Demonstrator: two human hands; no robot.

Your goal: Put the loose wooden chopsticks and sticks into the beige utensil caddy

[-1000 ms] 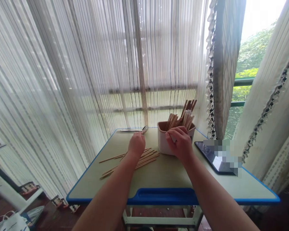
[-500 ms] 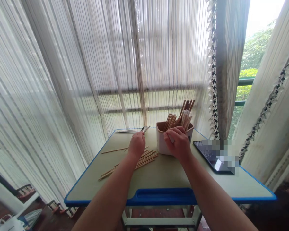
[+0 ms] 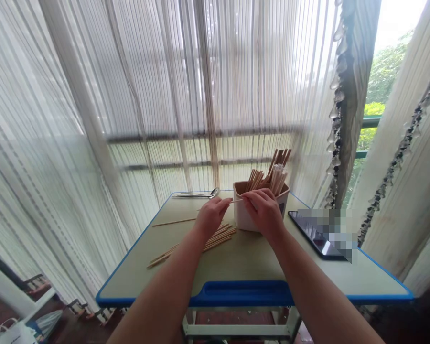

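a thin pale stick (image 3: 237,200) spanned the short gap between two bare hands above a blue-edged worktop (image 3: 258,267), just in front of a white container (image 3: 241,217) with a brown rim. the left hand (image 3: 209,217) pinched it on one side and the right hand (image 3: 267,208) on the other, with only a short length showing between the fingertips.

the stick appeared to be wood or bamboo — by its look light, dry and fairly stiff, with little slip to it, though slender enough to snap if bent hard. a gentle pinch of thumb and fingers on the shaft, or one near each end, looked the surest hold; its ends could not be clearly made out.

both forearms reached forward from the near edge and drew closer together toward the hands. the left hand was raised over the far part of the loose sticks (image 3: 220,237), its thumb and fingertips turned inward. the right hand arched in front of the container, knuckles up, fingers bent toward the left; whether it touched the wall could not be told.

upright bundles (image 3: 254,180) stood in the container beside a plastic-wrapped bundle (image 3: 278,179). a lone stick (image 3: 174,222) lay to the left, a metal utensil (image 3: 214,193) rested near the far edge, and a dark-screened tablet (image 3: 308,234) lay to the right — all before sheer striped curtains (image 3: 157,95).
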